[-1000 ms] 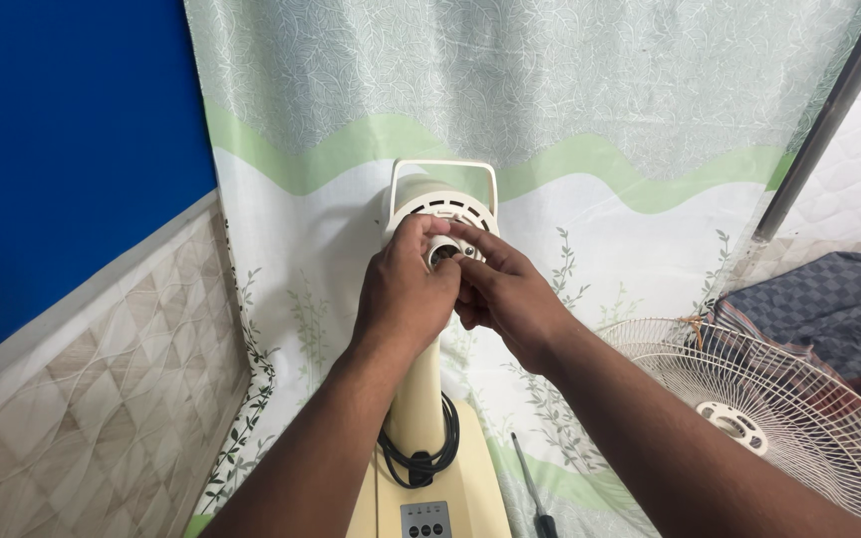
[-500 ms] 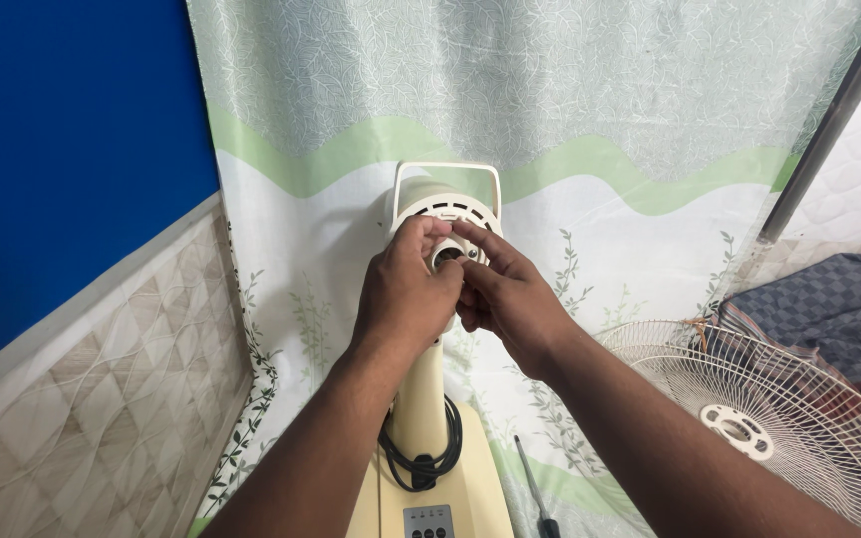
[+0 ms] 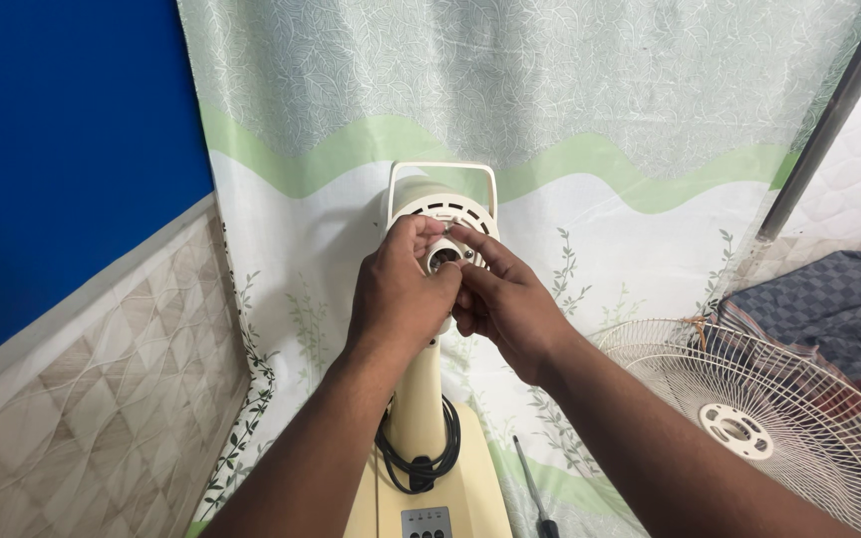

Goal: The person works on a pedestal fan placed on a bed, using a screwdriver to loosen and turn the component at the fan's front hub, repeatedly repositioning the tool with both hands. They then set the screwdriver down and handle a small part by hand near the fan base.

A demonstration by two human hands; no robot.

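A leaf-patterned sheet (image 3: 590, 120) in pale green and white is covering the floor and carrying everything here. A cream pedestal fan body (image 3: 430, 438) is lying along its middle, base toward the near edge, its motor head (image 3: 440, 204) pointing toward the far edge. A round wire fan guard (image 3: 769, 428) is resting at the sheet's right edge, well apart from the fan body. A black power cord (image 3: 421, 463) is looping around the fan's neck. The left hand (image 3: 401, 294) is gripping the motor head's front, while the right hand (image 3: 505, 299) is pressing in beside it, fingers pinching at the small centre hub (image 3: 443, 257); both hands are touching. A thin screwdriver (image 3: 532, 483) is lying just right of the base.
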